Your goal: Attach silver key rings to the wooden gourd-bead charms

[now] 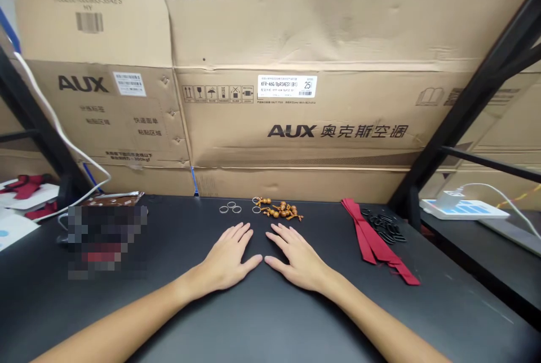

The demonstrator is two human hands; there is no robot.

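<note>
My left hand (226,259) and my right hand (298,256) lie flat, palms down, side by side on the black table (270,318), fingers stretched out and thumbs almost touching. Neither holds anything. Just beyond the fingertips lie three small metal rings (230,207) and a cluster of small wooden gourd charms (279,210) with another ring beside them. To the right lie red ribbon strips (374,239) and a pile of black cords or loops (386,226).
Large AUX cardboard boxes (296,98) form a wall behind the table. Black frame posts (465,103) slant at right and left. A white power strip (462,209) with a cable sits at right; a blurred patch (105,239) and red items lie at left.
</note>
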